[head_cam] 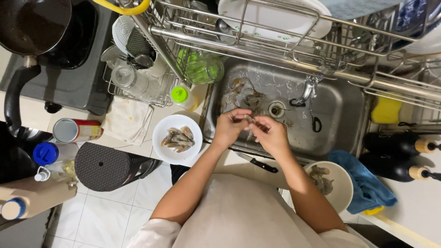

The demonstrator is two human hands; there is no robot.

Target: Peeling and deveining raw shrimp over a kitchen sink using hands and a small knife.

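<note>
My left hand (229, 126) and my right hand (272, 134) meet over the front of a steel sink (340, 110), both pinching one small grey shrimp (250, 120) between the fingertips. Several more raw shrimp (239, 94) lie on the sink floor by the drain (276, 109). A white plate (161, 148) left of the sink holds several shrimp. A white bowl (343, 186) with shrimp stands on the counter under my right forearm. A black-handled knife (259, 163) lies on the sink's front rim.
A metal dish rack (294, 41) with a white dish spans above the sink. A black pan (34, 25) sits on the stove at left, beside a can (76, 130), bottles and a folded cloth (128, 120). Blue towel (365, 183), yellow sponge (387, 110) and two dark bottles at right.
</note>
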